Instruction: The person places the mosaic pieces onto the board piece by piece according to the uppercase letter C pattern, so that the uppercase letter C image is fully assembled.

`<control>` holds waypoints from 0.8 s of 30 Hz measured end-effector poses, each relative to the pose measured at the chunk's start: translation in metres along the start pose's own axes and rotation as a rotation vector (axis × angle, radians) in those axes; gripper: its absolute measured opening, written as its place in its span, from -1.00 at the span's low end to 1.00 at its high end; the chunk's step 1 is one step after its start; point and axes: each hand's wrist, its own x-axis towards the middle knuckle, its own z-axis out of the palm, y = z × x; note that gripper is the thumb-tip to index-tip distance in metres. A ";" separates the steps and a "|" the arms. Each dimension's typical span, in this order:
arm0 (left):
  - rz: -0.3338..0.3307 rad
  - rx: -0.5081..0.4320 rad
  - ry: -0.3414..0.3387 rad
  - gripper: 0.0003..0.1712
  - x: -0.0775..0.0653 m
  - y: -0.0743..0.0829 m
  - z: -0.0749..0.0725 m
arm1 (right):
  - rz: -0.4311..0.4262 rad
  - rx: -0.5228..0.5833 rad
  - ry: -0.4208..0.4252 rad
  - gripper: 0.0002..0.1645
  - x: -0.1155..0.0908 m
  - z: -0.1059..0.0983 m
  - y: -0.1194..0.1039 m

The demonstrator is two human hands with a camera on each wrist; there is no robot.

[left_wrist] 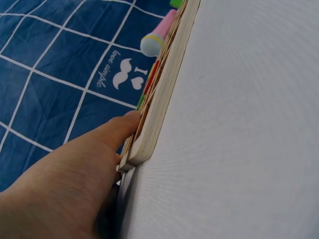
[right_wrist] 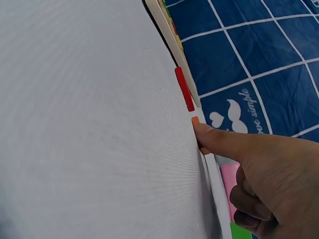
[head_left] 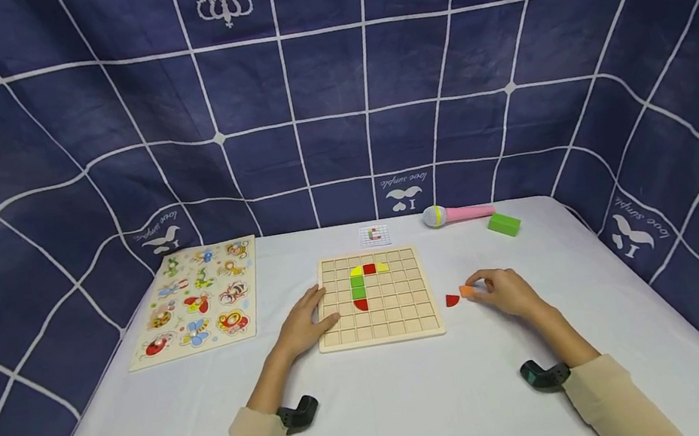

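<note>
A wooden grid board (head_left: 399,317) lies flat on the table, with yellow, red and green pieces forming a hooked shape in its cells. My left hand (head_left: 301,325) rests at the board's left edge, the thumb reaching onto it; in the left wrist view the thumb touches the board's rim (left_wrist: 154,119). Right of the board, my right hand (head_left: 505,292) pinches an orange piece (head_left: 466,291) between thumb and forefinger at table level. Beside it, apart, lies a red quarter-round piece (head_left: 452,300). The right wrist view shows the thumb against the orange piece (right_wrist: 195,121).
A small pattern card (head_left: 374,235) lies behind the board. Further right are a pink toy microphone (head_left: 458,213) and a green block (head_left: 505,225). An insect picture board (head_left: 198,303) lies at the left. Blue checked cloth (head_left: 327,77) hangs behind the white table.
</note>
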 end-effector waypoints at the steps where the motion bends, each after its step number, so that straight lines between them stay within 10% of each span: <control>1: 0.005 0.002 0.001 -0.16 0.000 0.000 0.000 | 0.009 -0.002 -0.001 -0.72 0.000 0.000 0.000; 24: 0.008 0.004 -0.006 -0.16 0.001 -0.001 0.000 | -0.078 0.054 -0.062 -0.70 0.048 0.055 -0.082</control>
